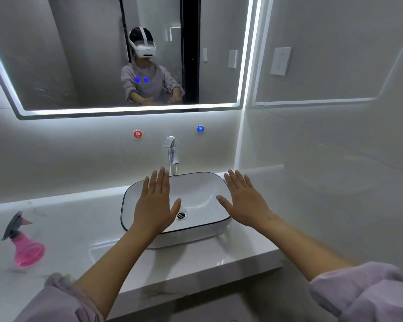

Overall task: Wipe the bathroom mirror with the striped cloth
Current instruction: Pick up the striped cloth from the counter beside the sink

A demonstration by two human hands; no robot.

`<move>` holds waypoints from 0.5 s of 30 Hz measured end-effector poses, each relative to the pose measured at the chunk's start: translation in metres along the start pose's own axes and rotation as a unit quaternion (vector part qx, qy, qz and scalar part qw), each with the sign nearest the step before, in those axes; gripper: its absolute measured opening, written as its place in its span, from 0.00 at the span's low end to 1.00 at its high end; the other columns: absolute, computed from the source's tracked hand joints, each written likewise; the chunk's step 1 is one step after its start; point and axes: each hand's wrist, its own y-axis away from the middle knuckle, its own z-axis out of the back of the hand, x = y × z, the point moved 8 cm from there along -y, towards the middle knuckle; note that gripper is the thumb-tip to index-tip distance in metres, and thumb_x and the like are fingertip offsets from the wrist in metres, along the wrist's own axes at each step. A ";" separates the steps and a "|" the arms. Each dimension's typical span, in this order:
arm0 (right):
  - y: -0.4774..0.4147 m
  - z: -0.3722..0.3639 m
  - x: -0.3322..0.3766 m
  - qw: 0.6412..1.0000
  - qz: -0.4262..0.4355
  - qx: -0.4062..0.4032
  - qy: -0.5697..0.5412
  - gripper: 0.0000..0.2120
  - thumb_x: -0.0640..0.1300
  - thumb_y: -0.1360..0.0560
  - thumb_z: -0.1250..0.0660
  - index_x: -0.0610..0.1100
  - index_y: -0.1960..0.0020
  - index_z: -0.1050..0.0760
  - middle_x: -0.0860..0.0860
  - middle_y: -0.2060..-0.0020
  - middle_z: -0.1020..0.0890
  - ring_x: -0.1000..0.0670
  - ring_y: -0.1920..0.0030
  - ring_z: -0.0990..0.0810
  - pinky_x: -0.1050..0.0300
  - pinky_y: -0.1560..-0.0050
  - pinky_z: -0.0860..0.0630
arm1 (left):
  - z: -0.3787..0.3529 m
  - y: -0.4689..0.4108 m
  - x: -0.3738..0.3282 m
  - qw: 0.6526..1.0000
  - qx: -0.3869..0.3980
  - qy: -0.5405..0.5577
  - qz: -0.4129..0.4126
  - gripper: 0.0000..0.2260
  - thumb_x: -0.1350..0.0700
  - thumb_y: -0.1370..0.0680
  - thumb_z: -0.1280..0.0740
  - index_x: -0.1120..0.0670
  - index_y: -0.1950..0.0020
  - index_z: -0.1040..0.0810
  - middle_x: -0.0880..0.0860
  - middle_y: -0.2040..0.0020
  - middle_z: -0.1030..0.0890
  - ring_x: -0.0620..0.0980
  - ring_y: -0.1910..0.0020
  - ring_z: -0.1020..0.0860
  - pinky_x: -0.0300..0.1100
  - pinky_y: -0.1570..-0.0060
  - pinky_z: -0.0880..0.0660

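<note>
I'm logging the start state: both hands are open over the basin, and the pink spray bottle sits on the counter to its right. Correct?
Not quite: the head view shows the pink spray bottle on the counter left of the basin, not right. The left hand and right hand are open over it.

The faucet (172, 152) rises between basin (199, 191) and mirror (79, 54); the spray bottle (26, 247) stands well left on the counter (79, 224).

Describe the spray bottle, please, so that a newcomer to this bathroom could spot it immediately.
Start at the white basin on the counter below the lit mirror. Follow the counter left, away from the basin: the spray bottle sits there. It is the only bright pink thing, with a grey trigger.
</note>
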 end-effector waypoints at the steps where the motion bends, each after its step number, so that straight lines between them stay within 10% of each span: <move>1: -0.013 -0.005 -0.004 1.000 0.006 -0.002 0.003 0.42 0.69 0.26 0.65 0.41 0.22 0.58 0.46 0.22 0.55 0.49 0.23 0.60 0.55 0.25 0.65 | -0.004 -0.009 0.001 1.000 -0.009 -0.001 0.001 0.37 0.39 0.24 0.56 0.65 0.24 0.46 0.61 0.23 0.45 0.60 0.23 0.44 0.45 0.27 0.62; 15: -0.174 -0.058 -0.091 0.997 0.067 0.012 -0.020 0.46 0.66 0.31 0.68 0.39 0.22 0.52 0.43 0.22 0.50 0.46 0.22 0.55 0.56 0.26 0.62 | -0.090 -0.164 -0.003 0.998 0.017 0.012 0.065 0.41 0.36 0.27 0.62 0.63 0.23 0.52 0.60 0.21 0.50 0.58 0.22 0.50 0.51 0.24 0.57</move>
